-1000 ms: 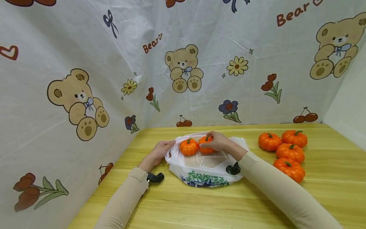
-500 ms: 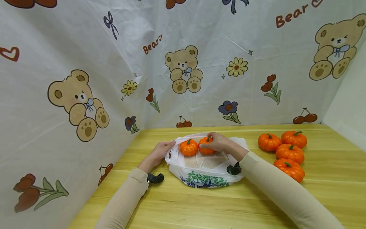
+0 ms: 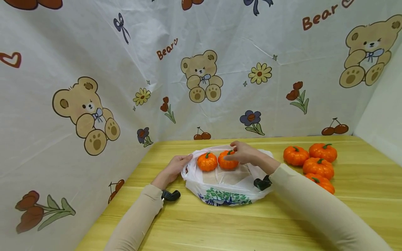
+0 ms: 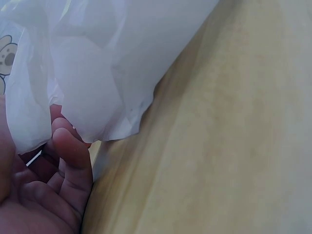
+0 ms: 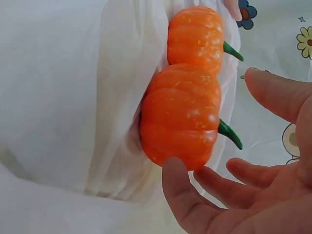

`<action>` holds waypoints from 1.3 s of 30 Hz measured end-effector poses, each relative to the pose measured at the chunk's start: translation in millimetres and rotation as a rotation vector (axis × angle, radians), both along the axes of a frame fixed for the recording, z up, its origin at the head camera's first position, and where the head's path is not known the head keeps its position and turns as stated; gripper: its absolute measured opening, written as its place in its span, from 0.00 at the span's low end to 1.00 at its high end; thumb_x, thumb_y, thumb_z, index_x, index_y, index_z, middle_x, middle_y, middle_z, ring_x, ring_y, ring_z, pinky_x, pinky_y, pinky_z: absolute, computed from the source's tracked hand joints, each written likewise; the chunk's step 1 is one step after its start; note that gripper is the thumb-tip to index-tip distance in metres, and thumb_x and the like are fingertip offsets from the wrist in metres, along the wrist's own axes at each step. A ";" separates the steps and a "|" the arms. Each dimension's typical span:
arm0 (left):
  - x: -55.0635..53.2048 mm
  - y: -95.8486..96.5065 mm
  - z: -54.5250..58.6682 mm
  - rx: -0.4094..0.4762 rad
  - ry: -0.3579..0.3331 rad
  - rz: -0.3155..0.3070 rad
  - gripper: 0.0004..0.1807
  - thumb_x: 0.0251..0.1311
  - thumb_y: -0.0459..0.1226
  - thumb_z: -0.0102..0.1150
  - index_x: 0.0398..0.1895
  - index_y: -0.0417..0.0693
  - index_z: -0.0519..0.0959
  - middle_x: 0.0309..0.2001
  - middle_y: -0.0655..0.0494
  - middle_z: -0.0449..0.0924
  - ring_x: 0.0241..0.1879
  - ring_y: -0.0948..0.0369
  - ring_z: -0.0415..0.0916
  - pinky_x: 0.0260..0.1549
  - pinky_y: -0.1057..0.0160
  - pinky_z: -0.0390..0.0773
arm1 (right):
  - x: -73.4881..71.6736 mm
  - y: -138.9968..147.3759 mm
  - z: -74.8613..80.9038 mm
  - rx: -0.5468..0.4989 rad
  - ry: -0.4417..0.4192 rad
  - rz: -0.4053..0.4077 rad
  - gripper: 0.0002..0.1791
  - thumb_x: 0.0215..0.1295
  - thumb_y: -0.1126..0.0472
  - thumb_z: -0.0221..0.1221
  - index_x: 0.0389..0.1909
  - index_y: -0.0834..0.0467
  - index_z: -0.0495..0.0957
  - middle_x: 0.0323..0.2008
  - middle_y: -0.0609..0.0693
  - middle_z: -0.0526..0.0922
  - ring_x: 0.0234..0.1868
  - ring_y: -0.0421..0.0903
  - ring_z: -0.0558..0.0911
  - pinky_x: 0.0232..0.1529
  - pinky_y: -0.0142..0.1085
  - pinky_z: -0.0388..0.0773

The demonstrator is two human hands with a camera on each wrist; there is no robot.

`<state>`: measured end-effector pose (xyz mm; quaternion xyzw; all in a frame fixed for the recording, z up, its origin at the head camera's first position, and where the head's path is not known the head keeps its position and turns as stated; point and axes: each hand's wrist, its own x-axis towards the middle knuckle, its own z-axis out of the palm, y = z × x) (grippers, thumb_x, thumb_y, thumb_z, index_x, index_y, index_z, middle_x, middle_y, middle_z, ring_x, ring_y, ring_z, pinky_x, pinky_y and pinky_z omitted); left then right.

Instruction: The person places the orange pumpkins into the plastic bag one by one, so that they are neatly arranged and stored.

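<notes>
A white plastic bag [image 3: 194,185] with a green tree print lies on the table, its mouth facing up. Two orange toy pumpkins sit side by side inside it, a left pumpkin [image 3: 207,162] and a right pumpkin [image 3: 226,163], both with green stems. My left hand [image 3: 172,166] pinches the bag's left rim; in the left wrist view, white plastic [image 4: 92,73] passes between thumb and curled fingers. Around the right pumpkin my right hand [image 3: 246,154] is spread. In the right wrist view its thumb and fingers stand apart, one fingertip [image 5: 174,170] right at the pumpkin's underside.
Several more orange pumpkins [image 3: 318,168] stand grouped on the wooden table [image 3: 201,226] to the right, one partly behind the right sleeve [image 3: 301,195]. A bear-printed cloth [image 3: 232,115] hangs behind and left. Black wrist devices [image 3: 171,195] sit at both cuffs.
My right hand has loosened from the right pumpkin, its fingers spreading as it shifts slightly up and right. The pumpkin stays in the bag. My left hand has not moved.
</notes>
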<state>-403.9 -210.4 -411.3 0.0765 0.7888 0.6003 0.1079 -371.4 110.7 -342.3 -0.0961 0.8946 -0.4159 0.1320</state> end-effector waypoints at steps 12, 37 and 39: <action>-0.1 1.2 1.0 0.000 0.003 0.000 0.29 0.72 0.57 0.57 0.58 0.42 0.84 0.35 0.57 0.87 0.32 0.64 0.84 0.33 0.67 0.84 | 27.1 22.5 27.1 0.022 0.060 0.092 0.45 0.69 0.48 0.65 0.77 0.61 0.56 0.74 0.68 0.64 0.66 0.64 0.76 0.60 0.55 0.81; 1.5 1.9 1.1 -0.016 -0.005 -0.001 0.30 0.72 0.58 0.56 0.60 0.43 0.83 0.36 0.55 0.88 0.33 0.64 0.85 0.33 0.66 0.84 | 94.6 100.2 53.9 -0.020 0.128 0.155 0.46 0.70 0.42 0.64 0.79 0.57 0.55 0.75 0.66 0.63 0.70 0.66 0.72 0.61 0.53 0.81; 1.3 1.7 1.0 -0.014 0.002 0.007 0.30 0.72 0.58 0.57 0.60 0.43 0.83 0.37 0.55 0.88 0.33 0.64 0.85 0.34 0.67 0.84 | 98.1 106.7 53.6 -0.001 0.153 0.151 0.44 0.70 0.42 0.64 0.78 0.57 0.57 0.75 0.66 0.65 0.70 0.67 0.73 0.60 0.54 0.81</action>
